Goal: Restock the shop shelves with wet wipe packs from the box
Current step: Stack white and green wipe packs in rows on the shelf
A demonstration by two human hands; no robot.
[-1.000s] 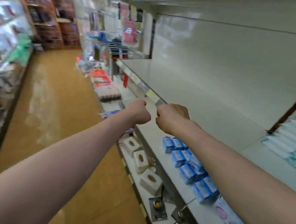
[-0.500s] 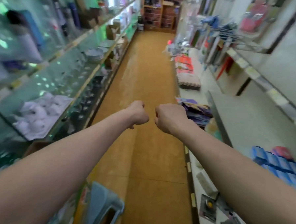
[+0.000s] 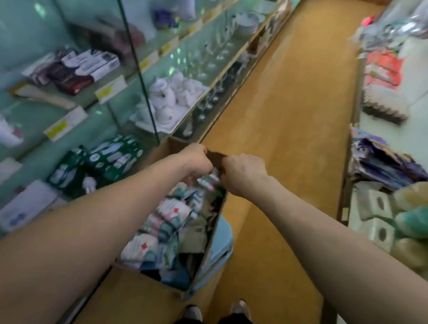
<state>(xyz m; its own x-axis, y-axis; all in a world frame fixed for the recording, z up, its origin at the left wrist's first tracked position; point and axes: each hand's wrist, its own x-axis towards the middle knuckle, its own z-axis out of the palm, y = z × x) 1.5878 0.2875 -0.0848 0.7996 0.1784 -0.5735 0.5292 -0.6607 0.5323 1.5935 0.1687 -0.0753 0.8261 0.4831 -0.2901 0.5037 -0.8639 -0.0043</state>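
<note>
A tan floor (image 3: 297, 116) runs between glass shelves (image 3: 37, 114) — left — and pale shelving (image 3: 407, 139) on the right.

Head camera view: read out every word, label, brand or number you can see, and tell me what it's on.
No text can be read.
Shelf price tags: yellow print, blurred.
Dark boxes: white labels, print too small.
Green packs: print blurred.
Wet wipe packs in the box: red marks, wording blurred.

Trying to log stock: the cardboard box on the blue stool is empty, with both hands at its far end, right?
Not empty: the head view shows the cardboard box on the blue stool holding wet wipe packs, left hand and right hand at its far end.
</note>
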